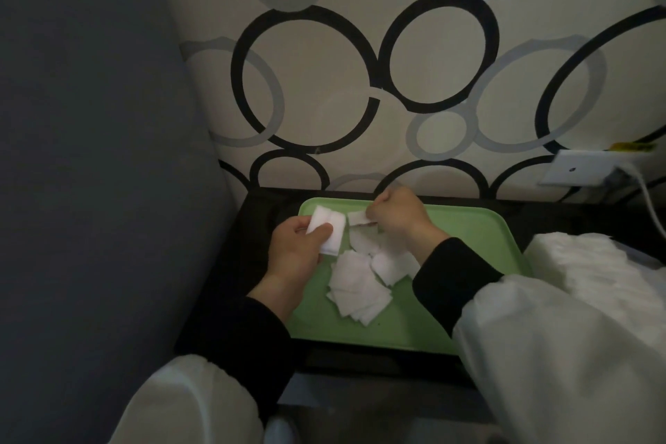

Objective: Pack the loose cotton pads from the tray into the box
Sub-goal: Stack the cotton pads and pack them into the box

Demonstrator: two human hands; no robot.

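Note:
A green tray (479, 249) lies on a dark table and carries a loose heap of several white square cotton pads (356, 288). My left hand (295, 249) grips a small stack of white pads (329, 227) above the tray's far left corner. My right hand (394, 216) is closed at the tray's far side, pinching one white pad (356, 217) by its edge. A thin dark strip shows under that pad; I cannot tell whether it belongs to the box. No box is clearly visible.
The dark table (252, 227) stands against a wall with black and grey ring patterns. A grey upholstered surface (90, 155) rises on the left. White bedding (591, 259) lies to the right, with a wall socket and white cable (584, 169) above it.

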